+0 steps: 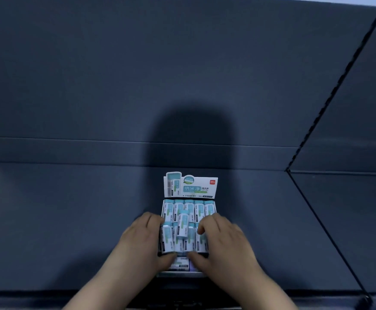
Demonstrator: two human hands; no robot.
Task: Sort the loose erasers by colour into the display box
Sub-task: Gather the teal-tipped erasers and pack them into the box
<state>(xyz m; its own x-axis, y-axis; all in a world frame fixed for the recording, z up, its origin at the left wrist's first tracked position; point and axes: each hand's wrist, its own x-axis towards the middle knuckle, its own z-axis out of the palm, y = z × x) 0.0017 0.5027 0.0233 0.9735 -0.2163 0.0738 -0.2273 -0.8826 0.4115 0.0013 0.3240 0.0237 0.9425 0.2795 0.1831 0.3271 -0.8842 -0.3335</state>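
Observation:
A white and teal display box (191, 186) with an upright printed header card stands on the dark table near the front edge. Rows of teal-and-white sleeved erasers (199, 209) fill it. One eraser (183, 224) lies loose on top of the rows, slightly tilted. My left hand (142, 238) wraps the box's left side, thumb at the front. My right hand (225, 240) wraps the right side, its fingers curled over the erasers and its thumb at the front edge. The front row is partly hidden by both thumbs.
The dark grey table (70, 220) spreads wide on both sides of the box. A dark partition wall (137, 74) rises behind it. A seam (316, 220) runs diagonally across the table on the right.

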